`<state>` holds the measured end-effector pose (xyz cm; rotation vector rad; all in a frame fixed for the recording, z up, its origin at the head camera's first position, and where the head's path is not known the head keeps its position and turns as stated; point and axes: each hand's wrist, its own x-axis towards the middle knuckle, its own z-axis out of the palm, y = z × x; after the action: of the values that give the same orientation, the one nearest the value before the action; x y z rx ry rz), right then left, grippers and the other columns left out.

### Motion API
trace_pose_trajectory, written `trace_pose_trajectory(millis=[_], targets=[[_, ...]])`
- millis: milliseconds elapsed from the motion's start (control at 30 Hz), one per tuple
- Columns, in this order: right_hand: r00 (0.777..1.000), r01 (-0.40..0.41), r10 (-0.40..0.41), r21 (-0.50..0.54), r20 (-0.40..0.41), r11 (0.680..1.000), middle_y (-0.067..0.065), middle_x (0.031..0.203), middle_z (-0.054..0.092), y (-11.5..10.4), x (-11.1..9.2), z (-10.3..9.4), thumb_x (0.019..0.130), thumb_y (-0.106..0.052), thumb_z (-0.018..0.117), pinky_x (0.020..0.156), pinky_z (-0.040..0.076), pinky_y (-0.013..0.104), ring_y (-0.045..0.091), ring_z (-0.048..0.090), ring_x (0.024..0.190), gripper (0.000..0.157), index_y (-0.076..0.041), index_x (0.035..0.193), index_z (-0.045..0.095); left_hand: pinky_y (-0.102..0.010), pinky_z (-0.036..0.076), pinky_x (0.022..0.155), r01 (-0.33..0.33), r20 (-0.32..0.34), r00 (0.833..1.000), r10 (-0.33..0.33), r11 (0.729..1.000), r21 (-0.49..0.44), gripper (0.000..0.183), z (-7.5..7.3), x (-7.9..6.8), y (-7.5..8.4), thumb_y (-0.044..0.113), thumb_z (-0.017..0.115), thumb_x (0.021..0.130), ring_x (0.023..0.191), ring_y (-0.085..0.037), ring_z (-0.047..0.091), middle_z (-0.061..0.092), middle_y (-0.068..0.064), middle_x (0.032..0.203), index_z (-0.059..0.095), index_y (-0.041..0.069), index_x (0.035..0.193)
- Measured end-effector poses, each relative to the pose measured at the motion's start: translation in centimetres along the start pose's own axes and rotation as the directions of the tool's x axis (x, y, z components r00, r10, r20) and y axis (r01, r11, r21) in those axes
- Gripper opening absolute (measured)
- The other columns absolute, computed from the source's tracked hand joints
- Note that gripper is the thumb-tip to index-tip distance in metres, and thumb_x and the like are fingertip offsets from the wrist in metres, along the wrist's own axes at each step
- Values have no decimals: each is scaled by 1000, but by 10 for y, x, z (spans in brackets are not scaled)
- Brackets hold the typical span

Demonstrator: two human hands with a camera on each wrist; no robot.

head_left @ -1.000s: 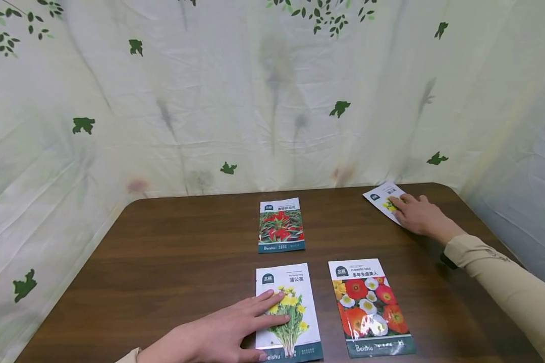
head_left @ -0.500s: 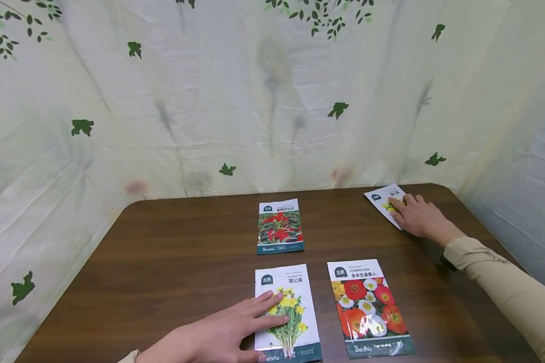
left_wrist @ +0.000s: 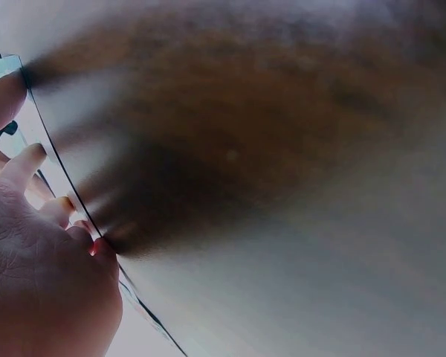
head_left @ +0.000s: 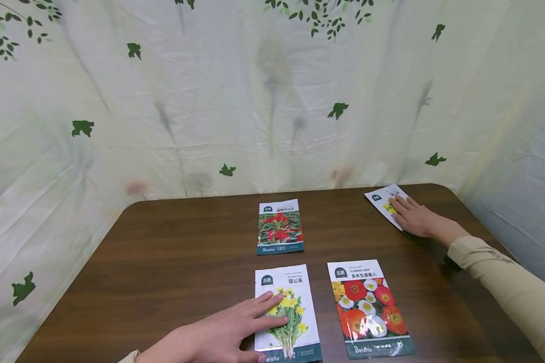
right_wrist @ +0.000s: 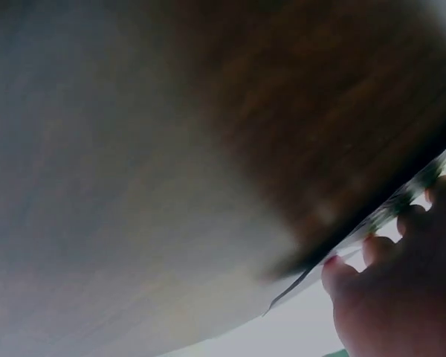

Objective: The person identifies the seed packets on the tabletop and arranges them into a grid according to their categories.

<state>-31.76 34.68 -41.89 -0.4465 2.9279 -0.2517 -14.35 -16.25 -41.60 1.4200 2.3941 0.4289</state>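
Observation:
Spread fingers of my left hand (head_left: 229,325) rest on a white seed packet (head_left: 308,322) with yellow dandelion flowers, at the near middle of the table in the head view. At the far right corner, my right hand (head_left: 420,220) lies with extended fingers over another seed packet (head_left: 381,197) showing yellow flowers. That packet is turned at an angle, and the hand hides its lower part. In the left wrist view, the left hand (left_wrist: 48,275) has its fingertips at the packet's edge. The right wrist view shows the right hand (right_wrist: 401,275) touching its packet's surface.
A seed packet with red flowers (head_left: 280,227) lies at the back middle of the brown table (head_left: 163,262). Another with red, orange and white flowers (head_left: 368,307) lies near the front, right of the dandelion packet. A pale leaf-printed curtain (head_left: 200,101) hangs behind and at both sides.
My right hand's fingers have flattened and shifted slightly right on the far packet. The left hand stays in place on the dandelion packet. The head view has shifted a little.

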Motion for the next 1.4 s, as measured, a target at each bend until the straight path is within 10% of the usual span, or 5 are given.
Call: trace_pose_trajectory(millis=[1400], targets=[[996, -91, 90, 42, 24, 995, 37, 154, 6, -7, 3, 5, 105, -36, 33, 103, 9, 75, 62, 3, 137, 66, 5, 153, 16, -51, 33, 109, 30, 26, 999, -30, 999, -34, 59, -1, 0, 2, 58, 43, 98, 149, -22, 12, 11, 7, 164, 29, 41, 153]])
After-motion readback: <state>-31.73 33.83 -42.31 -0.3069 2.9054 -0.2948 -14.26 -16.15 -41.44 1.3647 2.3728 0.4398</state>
